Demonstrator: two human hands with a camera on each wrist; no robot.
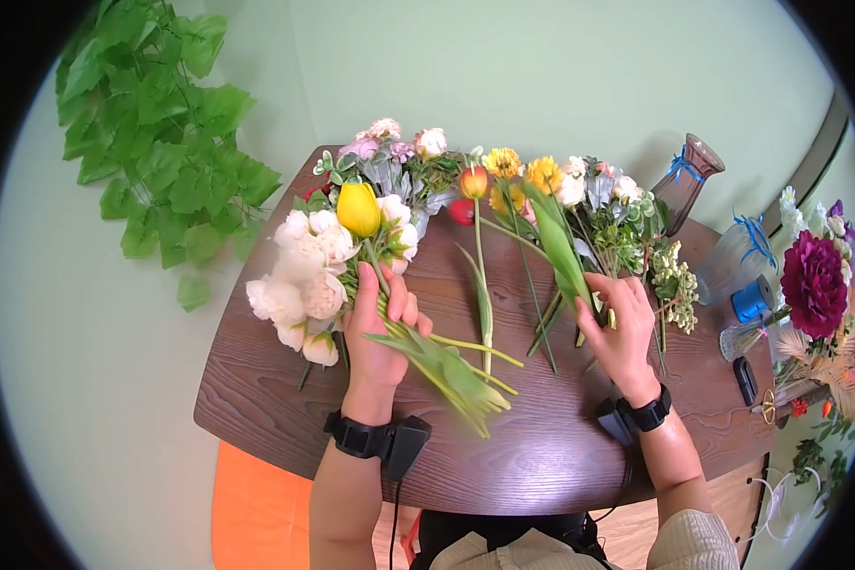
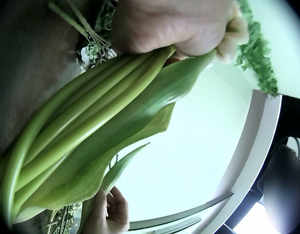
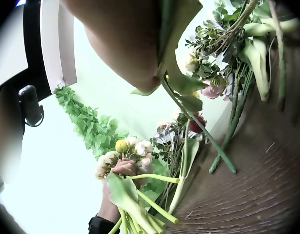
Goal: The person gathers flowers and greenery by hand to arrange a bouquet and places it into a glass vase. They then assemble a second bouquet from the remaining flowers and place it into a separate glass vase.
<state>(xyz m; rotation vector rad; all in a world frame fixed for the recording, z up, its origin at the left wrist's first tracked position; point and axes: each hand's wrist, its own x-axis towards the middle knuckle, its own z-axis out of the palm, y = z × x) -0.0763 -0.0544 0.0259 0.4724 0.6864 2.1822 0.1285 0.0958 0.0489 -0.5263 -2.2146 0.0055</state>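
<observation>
My left hand (image 1: 380, 328) grips a bunch of green stems (image 1: 437, 370) below a yellow tulip (image 1: 358, 210) and white and pale pink blooms (image 1: 299, 275); the stem ends point toward the table's front. In the left wrist view the stems (image 2: 91, 107) and a broad leaf (image 2: 140, 117) run down from that hand (image 2: 174, 24). My right hand (image 1: 622, 328) pinches a wide green leaf (image 1: 558, 242) between thumb and fingers, over the right part of the table. An orange-red tulip (image 1: 473, 182) lies between the hands, its stem toward me.
Yellow, white and pink flowers (image 1: 544, 175) lie along the table's (image 1: 503, 465) back. At the right stand a brown vase (image 1: 689, 180), a clear vase (image 1: 731, 261) and a blue ribbon spool (image 1: 752, 299). Green leaves (image 1: 161, 142) hang on the wall at left; an orange seat (image 1: 256, 513) is below.
</observation>
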